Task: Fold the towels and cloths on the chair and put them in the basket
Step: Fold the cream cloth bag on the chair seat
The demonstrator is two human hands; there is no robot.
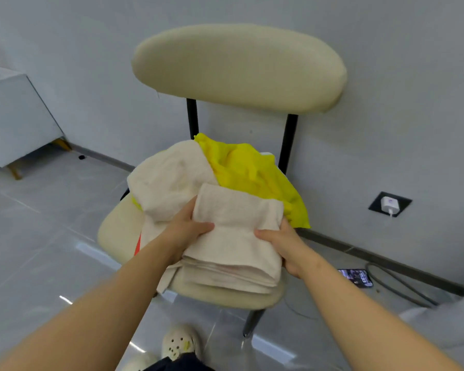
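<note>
Fingers (187, 213) of the left hand (186, 231) and right hand (284, 243) clamp the folded beige towel (236, 218) on the chair (239, 68).

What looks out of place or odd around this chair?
A phone lies on the floor right of the chair, screen lit, beside a loose cable: easy to step on. On the seat, a yellow cloth lies crumpled behind the folded towel that the left hand and right hand grip.
</note>
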